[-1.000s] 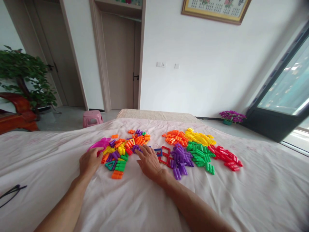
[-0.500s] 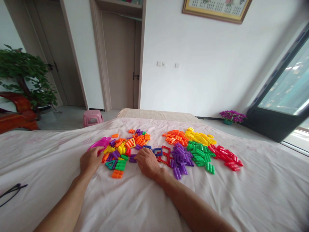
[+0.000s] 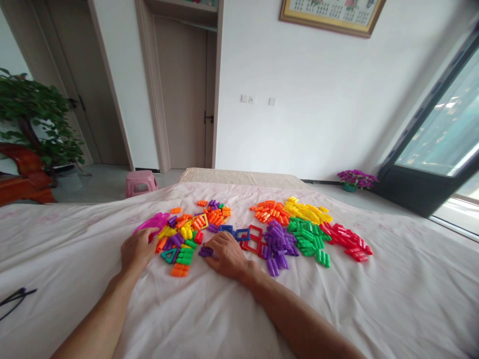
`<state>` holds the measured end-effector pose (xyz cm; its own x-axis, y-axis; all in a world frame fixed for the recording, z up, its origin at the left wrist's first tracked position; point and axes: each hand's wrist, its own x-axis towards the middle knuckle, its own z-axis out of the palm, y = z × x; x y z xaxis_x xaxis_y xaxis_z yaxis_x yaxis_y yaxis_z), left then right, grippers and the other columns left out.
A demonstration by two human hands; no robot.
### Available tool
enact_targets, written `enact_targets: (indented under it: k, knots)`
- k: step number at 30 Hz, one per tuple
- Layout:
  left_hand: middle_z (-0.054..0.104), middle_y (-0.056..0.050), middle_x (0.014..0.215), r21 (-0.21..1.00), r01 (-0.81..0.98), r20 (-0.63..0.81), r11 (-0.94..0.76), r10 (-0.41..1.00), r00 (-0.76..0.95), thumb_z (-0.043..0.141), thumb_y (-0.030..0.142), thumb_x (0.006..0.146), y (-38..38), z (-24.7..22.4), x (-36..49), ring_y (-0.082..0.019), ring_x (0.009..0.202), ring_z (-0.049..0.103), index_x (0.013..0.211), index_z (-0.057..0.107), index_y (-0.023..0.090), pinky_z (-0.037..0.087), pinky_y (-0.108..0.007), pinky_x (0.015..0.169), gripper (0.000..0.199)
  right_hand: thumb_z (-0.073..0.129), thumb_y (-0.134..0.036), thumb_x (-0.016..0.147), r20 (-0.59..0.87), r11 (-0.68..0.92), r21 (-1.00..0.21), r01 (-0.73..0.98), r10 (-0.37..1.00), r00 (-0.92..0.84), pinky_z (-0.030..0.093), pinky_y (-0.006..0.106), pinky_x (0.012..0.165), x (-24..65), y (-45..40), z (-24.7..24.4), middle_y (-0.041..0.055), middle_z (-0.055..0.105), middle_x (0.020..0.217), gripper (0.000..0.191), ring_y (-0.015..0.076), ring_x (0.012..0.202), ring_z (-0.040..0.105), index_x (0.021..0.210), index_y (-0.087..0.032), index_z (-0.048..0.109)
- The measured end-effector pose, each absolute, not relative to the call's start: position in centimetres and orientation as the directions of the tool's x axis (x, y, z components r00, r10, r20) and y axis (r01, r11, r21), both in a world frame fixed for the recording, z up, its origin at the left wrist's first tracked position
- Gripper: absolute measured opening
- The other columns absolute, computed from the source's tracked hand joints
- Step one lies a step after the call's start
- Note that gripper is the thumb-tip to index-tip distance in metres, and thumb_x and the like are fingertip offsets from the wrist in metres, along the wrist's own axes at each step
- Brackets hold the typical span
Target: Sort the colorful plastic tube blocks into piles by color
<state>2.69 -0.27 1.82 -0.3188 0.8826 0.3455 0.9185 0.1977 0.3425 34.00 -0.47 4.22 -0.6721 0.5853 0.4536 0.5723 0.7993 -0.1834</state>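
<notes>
My right hand (image 3: 227, 255) is closed on a purple block (image 3: 205, 252) just right of the mixed pile. At the pile's left edge my left hand (image 3: 137, 251) has its fingers on a magenta plastic piece (image 3: 153, 223), gripping its near side. Orange, yellow, purple and green blocks (image 3: 185, 255) lie mixed between my hands, with a teal triangle (image 3: 169, 256) among them. Blue square frames (image 3: 242, 235) and red square frames (image 3: 256, 232) lie beyond and right of my right hand.
To the right lie separate piles of orange (image 3: 270, 212), yellow (image 3: 309, 212), purple (image 3: 279, 244), green (image 3: 307, 237) and red blocks (image 3: 348, 241). Black-framed glasses (image 3: 17, 297) rest at the far left of the cloth (image 3: 179, 319). A pink stool (image 3: 141, 183) stands beyond.
My right hand has drawn the purple block slightly nearer, away from the blue frames. My left hand stays at the magenta piece. The whole view has shifted a little.
</notes>
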Motion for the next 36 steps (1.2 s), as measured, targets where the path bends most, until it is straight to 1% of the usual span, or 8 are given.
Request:
enact_targets:
  k: [3, 6, 11, 18, 23, 27, 31, 36]
  knots:
    - [0.072, -0.009, 0.122, 0.343, 0.92, 0.354, 0.188, 0.882, -0.312, 0.044, 0.034, 0.09, -0.3, 1.8, 2.6, -0.024, 0.106, 0.065, 0.119, 0.068, 0.022, 0.046, -0.035, 0.09, 0.039, 0.065, -0.03, 0.088, 0.465, 0.783, -0.185, 0.594, 0.602, -0.649, 0.041, 0.033, 0.097, 34.7, -0.4, 5.2, 0.007, 0.071, 0.107, 0.028, 0.0213, 0.104, 0.059, 0.115, -0.021, 0.066]
    - [0.072, -0.008, 0.122, 0.338, 0.924, 0.361, 0.181, 0.881, -0.305, 0.046, 0.035, 0.09, -0.3, 1.8, 2.6, -0.024, 0.106, 0.066, 0.118, 0.069, 0.022, 0.046, -0.034, 0.089, 0.038, 0.064, -0.03, 0.089, 0.434, 0.71, -0.18, 0.681, 0.679, -0.592, 0.04, 0.033, 0.096, 35.8, 0.0, 7.2, 0.0072, 0.072, 0.104, 0.028, 0.0214, 0.103, 0.06, 0.115, -0.02, 0.066]
    - [0.072, -0.009, 0.122, 0.332, 0.924, 0.339, 0.19, 0.89, -0.304, 0.045, 0.037, 0.09, -0.1, 1.7, 2.4, -0.025, 0.106, 0.066, 0.119, 0.069, 0.021, 0.048, -0.034, 0.087, 0.041, 0.063, -0.034, 0.09, 0.281, 0.494, -0.135, 0.859, 0.85, -0.445, 0.041, 0.032, 0.091, 38.5, 0.9, 10.8, 0.0075, 0.073, 0.103, 0.028, 0.0232, 0.104, 0.063, 0.115, -0.023, 0.069]
    - [0.071, -0.01, 0.123, 0.329, 0.924, 0.334, 0.197, 0.89, -0.309, 0.044, 0.039, 0.09, 0.0, 1.7, 2.4, -0.026, 0.106, 0.067, 0.119, 0.069, 0.021, 0.048, -0.034, 0.086, 0.042, 0.066, -0.032, 0.085, 0.141, 0.32, -0.047, 0.946, 0.94, -0.311, 0.044, 0.033, 0.088, 42.9, 1.6, 14.0, 0.0114, 0.073, 0.111, 0.039, 0.027, 0.106, 0.066, 0.123, -0.021, 0.069]
    - [0.072, -0.009, 0.121, 0.339, 0.917, 0.334, 0.208, 0.885, -0.324, 0.046, 0.037, 0.09, -0.2, 2.0, 2.8, -0.026, 0.107, 0.066, 0.118, 0.069, 0.022, 0.048, -0.035, 0.087, 0.04, 0.062, -0.024, 0.084, 0.085, 0.177, 0.026, 0.984, 0.98, -0.179, 0.044, 0.035, 0.087, 45.5, 1.3, 15.9, 0.0138, 0.073, 0.11, 0.028, 0.029, 0.106, 0.066, 0.109, -0.02, 0.075]
    - [0.071, -0.009, 0.124, 0.341, 0.917, 0.332, 0.207, 0.886, -0.324, 0.045, 0.036, 0.09, -0.4, 2.0, 2.8, -0.025, 0.109, 0.065, 0.12, 0.068, 0.022, 0.047, -0.035, 0.089, 0.04, 0.056, -0.028, 0.089, 0.133, 0.196, -0.008, 0.981, 0.972, -0.193, 0.045, 0.034, 0.085, 45.3, 1.2, 16.1, 0.0121, 0.073, 0.112, 0.029, 0.0271, 0.105, 0.067, 0.112, -0.021, 0.073]
    - [0.071, -0.009, 0.123, 0.308, 0.933, 0.36, 0.187, 0.885, -0.296, 0.042, 0.034, 0.092, -0.3, 1.7, 2.9, -0.024, 0.111, 0.064, 0.121, 0.067, 0.021, 0.046, -0.035, 0.094, 0.04, 0.055, -0.025, 0.09, 0.162, 0.342, -0.062, 0.937, 0.93, -0.329, 0.044, 0.031, 0.086, 42.4, 0.9, 14.8, 0.0093, 0.074, 0.113, 0.031, 0.0246, 0.105, 0.067, 0.117, -0.023, 0.071]
    - [0.068, -0.015, 0.128, 0.227, 0.972, 0.479, 0.052, 0.863, -0.158, 0.038, 0.027, 0.092, 0.0, 0.9, 3.3, -0.025, 0.122, 0.059, 0.128, 0.062, 0.011, 0.041, -0.036, 0.107, 0.046, 0.054, -0.02, 0.09, 0.15, 0.531, -0.056, 0.845, 0.842, -0.519, 0.045, 0.031, 0.083, 38.0, -0.1, 11.7, 0.0069, 0.075, 0.099, 0.022, 0.0237, 0.095, 0.069, 0.1, -0.023, 0.074]
